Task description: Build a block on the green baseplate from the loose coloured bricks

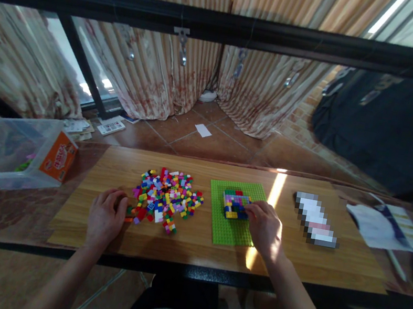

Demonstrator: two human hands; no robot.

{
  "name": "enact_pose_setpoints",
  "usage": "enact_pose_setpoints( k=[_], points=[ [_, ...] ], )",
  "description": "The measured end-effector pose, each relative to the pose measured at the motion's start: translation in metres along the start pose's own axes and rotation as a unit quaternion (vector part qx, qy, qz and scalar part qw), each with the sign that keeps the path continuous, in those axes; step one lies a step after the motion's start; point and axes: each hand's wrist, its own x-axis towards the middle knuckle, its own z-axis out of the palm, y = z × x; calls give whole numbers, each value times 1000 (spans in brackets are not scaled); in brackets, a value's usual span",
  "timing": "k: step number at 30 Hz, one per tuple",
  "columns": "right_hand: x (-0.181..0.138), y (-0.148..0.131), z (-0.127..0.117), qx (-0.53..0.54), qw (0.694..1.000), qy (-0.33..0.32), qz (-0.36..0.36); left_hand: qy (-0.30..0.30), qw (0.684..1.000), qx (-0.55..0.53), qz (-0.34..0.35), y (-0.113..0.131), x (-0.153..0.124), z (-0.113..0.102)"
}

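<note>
On the right-hand half of the desk (189, 250), a little right of the middle, you have a green studded plate (226, 237) lying flat, with a small, low brick build (232, 207) standing on it in white, yellow, blue, red and purple. Your right hand (265, 229) reaches over the plate's right edge, its thumb and fingers drawn close together at the right side of the build; you cannot tell from this view whether they pinch a loose brick or only touch the build.

To the left of the plate, and apart from it, you have a spread-out pile of loose bricks (171, 196) in many colours. Your left hand (106, 217) rests at the pile's near left edge, fingers curled inward beside a few orange and red bricks; whether it grips one is hidden.

Further left of you is a clear plastic bin (11, 147) with an orange label (59, 155). To your right, beyond the right hand, lies a dark-edged object (317, 221), its face blurred out, and farther right are some paper sheets (369, 226). A strip of sunlight crosses the desk just right of the plate.
</note>
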Motion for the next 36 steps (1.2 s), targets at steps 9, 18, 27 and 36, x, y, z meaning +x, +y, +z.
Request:
enact_pose_setpoints(
  k=[9,18,27,36],
  points=[
    [-13,-6,4,22,992,93,88,11,1000,8,5,-1,0,1],
    [-13,-7,7,12,996,61,58,12,1000,15,11,-1,1,2],
    [6,12,0,0,999,-14,-36,16,1000,14,12,-3,0,2],
    [-1,16,2,39,998,-31,-36,9,1000,17,12,-2,0,2]
  ],
)
